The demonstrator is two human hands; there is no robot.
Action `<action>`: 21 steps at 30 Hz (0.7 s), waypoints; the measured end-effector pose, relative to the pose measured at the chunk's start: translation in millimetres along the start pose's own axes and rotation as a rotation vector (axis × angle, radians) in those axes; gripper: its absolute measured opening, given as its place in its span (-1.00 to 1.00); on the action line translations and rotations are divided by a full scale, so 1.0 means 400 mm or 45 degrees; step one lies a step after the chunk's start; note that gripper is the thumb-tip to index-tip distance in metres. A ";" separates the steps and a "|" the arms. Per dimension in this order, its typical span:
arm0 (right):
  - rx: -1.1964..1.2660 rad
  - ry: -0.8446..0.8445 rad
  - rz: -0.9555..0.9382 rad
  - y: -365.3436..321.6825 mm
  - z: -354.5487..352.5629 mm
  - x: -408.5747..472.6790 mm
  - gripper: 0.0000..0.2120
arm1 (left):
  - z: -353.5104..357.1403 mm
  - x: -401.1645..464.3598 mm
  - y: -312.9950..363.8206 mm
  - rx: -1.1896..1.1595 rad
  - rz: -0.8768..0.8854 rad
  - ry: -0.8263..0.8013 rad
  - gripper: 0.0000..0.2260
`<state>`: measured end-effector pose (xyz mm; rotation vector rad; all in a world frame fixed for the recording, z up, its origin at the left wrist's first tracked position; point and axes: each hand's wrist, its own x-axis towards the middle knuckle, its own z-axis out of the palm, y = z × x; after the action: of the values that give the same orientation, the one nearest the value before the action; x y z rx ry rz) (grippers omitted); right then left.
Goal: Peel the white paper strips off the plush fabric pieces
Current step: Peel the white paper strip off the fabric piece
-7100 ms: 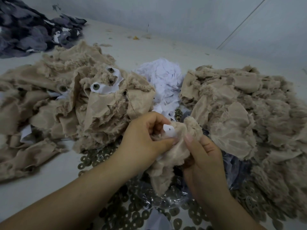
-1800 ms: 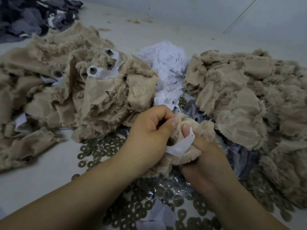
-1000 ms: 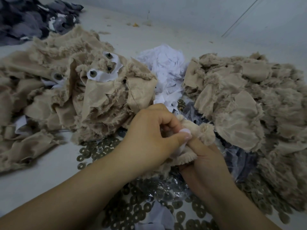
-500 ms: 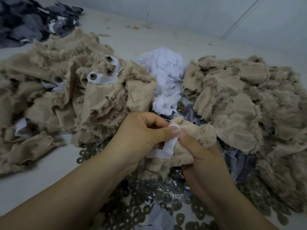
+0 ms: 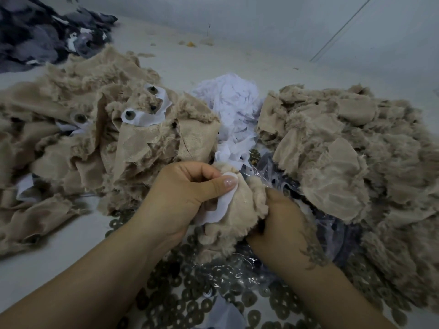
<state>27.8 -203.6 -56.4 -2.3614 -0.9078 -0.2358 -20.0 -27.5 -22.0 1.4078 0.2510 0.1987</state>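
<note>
since half a second ago the left hand [image 5: 183,193] has pulled the white paper strip [image 5: 222,205] further off, so more of it now hangs loose down the middle of the frame. its thumb and curled fingers pinch the strip's top end. the right hand [image 5: 278,219] has its grip closed round the plush fabric piece [image 5: 237,210] from the right, holding it just below frame centre.

the step in hand looks like mid-peel: part of the strip is free, and its upper end seems still stuck under the thumb. the next move probably calls for a steady pull away to the left while the right hand holds the plush firm, then dropping the strip.

at the left lies a tan pile [image 5: 95,138] whose pieces carry white strips; in the upper middle, a heap of white paper [image 5: 230,103]; at the right, a second tan pile [image 5: 356,162]. round metal washers [image 5: 190,293] litter the pale desk [image 5: 47,269] at the bottom. dark grey fabric [image 5: 35,39] sits at upper left before a plain pale wall [image 5: 261,20].
</note>
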 end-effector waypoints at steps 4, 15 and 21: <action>-0.137 -0.069 -0.054 -0.001 -0.007 0.007 -0.63 | -0.002 0.002 0.002 -0.047 0.023 0.025 -0.75; -0.342 -0.316 -0.037 -0.037 -0.019 0.006 -0.72 | -0.029 0.007 0.013 -0.048 0.081 0.056 -0.76; -0.310 -0.216 0.025 -0.024 -0.002 0.003 -0.83 | -0.038 0.000 0.039 -0.015 0.116 0.056 -0.78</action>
<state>22.6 -197.6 -50.7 -2.6460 -0.9821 -0.1462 -24.1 -10.9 -8.8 1.4052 0.2214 0.3062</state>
